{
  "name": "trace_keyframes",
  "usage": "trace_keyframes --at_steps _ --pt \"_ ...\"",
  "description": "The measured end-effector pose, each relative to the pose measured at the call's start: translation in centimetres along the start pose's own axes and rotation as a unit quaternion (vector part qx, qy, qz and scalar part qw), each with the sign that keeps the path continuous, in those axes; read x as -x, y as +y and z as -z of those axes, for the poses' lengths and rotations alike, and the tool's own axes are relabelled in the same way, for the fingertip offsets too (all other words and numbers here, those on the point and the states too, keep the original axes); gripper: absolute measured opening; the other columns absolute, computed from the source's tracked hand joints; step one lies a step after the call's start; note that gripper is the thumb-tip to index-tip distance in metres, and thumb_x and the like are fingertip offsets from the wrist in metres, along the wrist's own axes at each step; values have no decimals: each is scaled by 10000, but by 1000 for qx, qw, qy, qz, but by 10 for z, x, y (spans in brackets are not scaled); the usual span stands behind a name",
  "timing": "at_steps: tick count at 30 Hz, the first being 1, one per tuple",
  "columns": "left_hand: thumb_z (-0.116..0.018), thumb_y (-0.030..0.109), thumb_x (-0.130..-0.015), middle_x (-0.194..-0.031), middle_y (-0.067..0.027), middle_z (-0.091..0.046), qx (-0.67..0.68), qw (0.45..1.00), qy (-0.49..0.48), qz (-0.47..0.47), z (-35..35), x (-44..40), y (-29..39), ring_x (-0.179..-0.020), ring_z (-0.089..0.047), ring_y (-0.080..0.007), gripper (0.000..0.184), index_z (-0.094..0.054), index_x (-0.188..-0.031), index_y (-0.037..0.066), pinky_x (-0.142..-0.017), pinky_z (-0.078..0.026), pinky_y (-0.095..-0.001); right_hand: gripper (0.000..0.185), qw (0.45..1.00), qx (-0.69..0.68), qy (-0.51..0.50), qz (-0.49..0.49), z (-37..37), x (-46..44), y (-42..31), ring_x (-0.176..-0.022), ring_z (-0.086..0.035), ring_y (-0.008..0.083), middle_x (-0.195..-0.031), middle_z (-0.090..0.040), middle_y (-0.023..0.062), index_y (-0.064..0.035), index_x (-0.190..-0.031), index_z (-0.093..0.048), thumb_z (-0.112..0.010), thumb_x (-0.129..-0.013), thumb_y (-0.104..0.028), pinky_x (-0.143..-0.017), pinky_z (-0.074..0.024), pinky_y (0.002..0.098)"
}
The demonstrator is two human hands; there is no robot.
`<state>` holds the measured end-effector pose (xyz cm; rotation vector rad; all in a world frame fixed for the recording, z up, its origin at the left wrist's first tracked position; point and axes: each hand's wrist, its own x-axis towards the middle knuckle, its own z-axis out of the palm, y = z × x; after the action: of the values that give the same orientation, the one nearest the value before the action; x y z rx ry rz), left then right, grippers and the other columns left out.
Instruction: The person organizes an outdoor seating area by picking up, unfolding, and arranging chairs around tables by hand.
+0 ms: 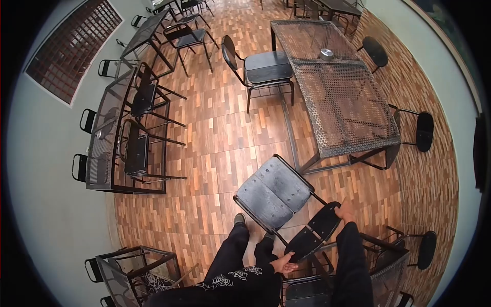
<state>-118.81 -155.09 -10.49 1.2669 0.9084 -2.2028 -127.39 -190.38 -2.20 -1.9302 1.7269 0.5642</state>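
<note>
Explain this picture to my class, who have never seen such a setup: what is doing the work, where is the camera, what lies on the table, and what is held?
There is no machine here, only a person working with bare hands. The one picture comes from a camera worn on the head, looking forward and down, so the person's own legs show below.

The right hand and left hand hold a dark chair by opposite ends of its backrest. Ahead stands a long mesh-topped table with a small round metal item on it; another chair stands at its side. The floor is patterned in brown tones.
</note>
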Motion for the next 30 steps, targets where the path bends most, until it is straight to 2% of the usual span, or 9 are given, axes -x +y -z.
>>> trace_keyframes --at_steps 2,6,8,10,17,23,26,28,30 --pt "-609 581 -868 -1046 -154 -669 37 996 -27 79 5 0 6 -941 -665 -227 626 -546 -1098 2 -784 -571 -360 722 997 64 -46 -11 -4 -30 -8 -1135 -589 370 -1203 -617 229 37 -1299 -485 -735 -778 -394 -946 -491 413" --pt "-628 558 -869 -1118 -75 -667 59 987 20 -147 12 -40 6 -984 -664 -211 622 -553 -1223 51 -837 -565 -437 689 966 226 -122 12 -44 -74 -19 -1092 -632 311 -1172 -653 180 -20 -1157 -655 -710 -747 -571 -895 -523 375" --pt "-638 541 -871 -1148 -41 -660 103 986 -1 -130 28 -72 11 -980 -664 -178 577 -569 -1228 94 -827 -567 -405 624 966 244 -89 19 -59 -88 -23 -1068 -650 290 -1155 -671 144 -67 -1057 -717 -726 -706 -584 -857 -536 372" --pt "-648 544 -863 -1172 -52 -652 121 988 -30 -89 28 -83 13 -1000 -658 -180 596 -569 -1250 97 -834 -561 -372 661 953 248 -171 -14 -59 -100 -27 -1113 -635 241 -1198 -665 70 -132 -1190 -662 -732 -695 -565 -887 -517 366" --pt "-650 528 -867 -1273 -89 -605 130 982 -16 -135 -13 -22 13 -1124 -604 -224 705 -471 -1379 77 -937 -511 -379 560 932 352 -46 73 -74 -60 -44 -1091 -640 188 -1139 -682 49 -146 -1077 -719 -644 -769 -607 -867 -483 302" --pt "-698 525 -830 -1178 -73 -645 195 961 -45 -192 46 -85 -5 -1089 -613 -211 676 -546 -1269 34 -910 -514 -415 587 936 337 -32 101 -75 -37 -54 -1073 -652 195 -1125 -689 48 -150 -1050 -729 -648 -753 -649 -821 -511 313" --pt "-748 435 -819 -1089 -93 -667 167 969 94 -153 49 -60 -3 -994 -657 -221 627 -561 -1194 -32 -848 -554 -417 626 932 340 -90 85 -61 -21 -72 -1088 -648 200 -1150 -682 50 -154 -1088 -720 -641 -744 -672 -824 -522 327" --pt "-800 460 -755 -1203 -167 -607 157 962 136 -179 75 -112 9 -1042 -633 -258 909 -415 -1344 -115 -878 -539 -385 682 920 367 -101 97 -57 -22 -88 -1107 -639 200 -1182 -667 54 -157 -1156 -693 -625 -744 -697 -841 -518 338" --pt "-809 287 -788 -944 -155 -672 242 927 167 -232 80 -90 22 -751 -692 -270 549 -563 -1075 -111 -609 -595 -418 722 916 377 -107 89 -52 -18 -101 -1152 -614 202 -1231 -646 38 -168 -1206 -668 -606 -747 -722 -849 -508 351"
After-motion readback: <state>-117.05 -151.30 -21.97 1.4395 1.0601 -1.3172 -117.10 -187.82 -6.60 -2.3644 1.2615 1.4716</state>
